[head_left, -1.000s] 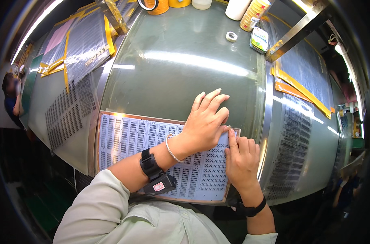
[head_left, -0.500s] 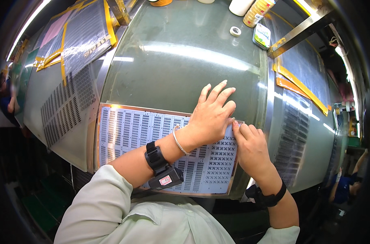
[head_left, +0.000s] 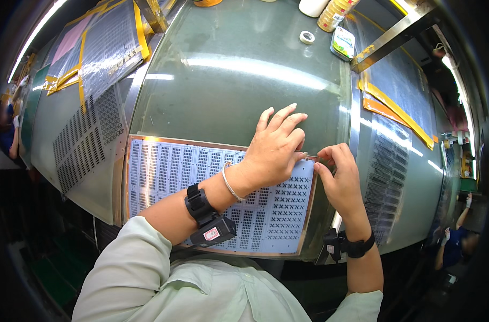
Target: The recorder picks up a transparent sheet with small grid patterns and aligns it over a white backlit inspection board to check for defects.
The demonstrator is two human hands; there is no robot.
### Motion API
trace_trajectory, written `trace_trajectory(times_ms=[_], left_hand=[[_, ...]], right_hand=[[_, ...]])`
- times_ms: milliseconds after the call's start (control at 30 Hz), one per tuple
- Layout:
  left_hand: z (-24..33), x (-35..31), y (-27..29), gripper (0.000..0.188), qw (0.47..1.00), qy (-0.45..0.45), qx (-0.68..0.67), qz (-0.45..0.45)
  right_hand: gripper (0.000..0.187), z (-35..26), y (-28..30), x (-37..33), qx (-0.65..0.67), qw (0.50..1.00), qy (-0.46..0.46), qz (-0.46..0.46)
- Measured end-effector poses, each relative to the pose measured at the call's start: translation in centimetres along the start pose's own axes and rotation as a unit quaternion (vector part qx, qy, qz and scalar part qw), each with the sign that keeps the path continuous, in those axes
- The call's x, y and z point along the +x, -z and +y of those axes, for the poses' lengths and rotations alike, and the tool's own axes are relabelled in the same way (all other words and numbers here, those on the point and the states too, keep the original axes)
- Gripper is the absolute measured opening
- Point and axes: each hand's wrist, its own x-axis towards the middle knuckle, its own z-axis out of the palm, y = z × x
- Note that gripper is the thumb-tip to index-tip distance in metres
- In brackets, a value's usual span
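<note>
A pale blue sheet (head_left: 287, 214) with rows of dark slots and crosses lies on a copper-coloured panel, whose rim (head_left: 201, 142) shows along the far and right edges. My left hand (head_left: 276, 147) is over its far right part, fingers stretched out and spread, the thumb at the far edge near the corner. At that same corner is my right hand (head_left: 341, 174), its index finger and thumb apart with a small gap between the tips. Nothing shows clearly in either hand. My left forearm hides part of the sheet's middle.
The panel rests on a dark green table (head_left: 201, 102). At its far right stand a white tape roll (head_left: 307, 37), a stack of yellow tape rolls (head_left: 333, 15) and a small green-and-white box (head_left: 343, 43). Patterned films (head_left: 78, 145) lie left; a yellow-edged film (head_left: 400, 112) lies right.
My right hand has drawn slightly back from the corner, and its thumb and index finger have parted. The left hand has shifted slightly left, staying spread.
</note>
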Motion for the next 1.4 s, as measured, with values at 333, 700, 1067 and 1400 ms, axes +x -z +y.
trace_trajectory(times_ms=[333,700,1067,1400], left_hand=[[-0.1,0.1,0.8,0.026,0.999,-0.003,-0.031,-0.044],[-1.2,0.6,0.7,0.016,0.988,-0.098,-0.121,-0.006],[-1.3,1.0,1.1,0.014,0.982,-0.015,-0.185,-0.029],[0.2,0.3,1.1,0.026,0.997,-0.057,0.045,-0.021]], right_hand=[[0.019,0.0,0.0,0.6,0.017,1.0,-0.003,-0.02],[0.013,0.1,-0.6,-3.0,0.232,0.962,-0.131,-0.06],[0.04,-3.8,-1.3,-9.3,0.352,0.904,-0.239,-0.041],[0.057,-3.4,-4.2,-9.0,0.164,0.972,-0.152,0.068]])
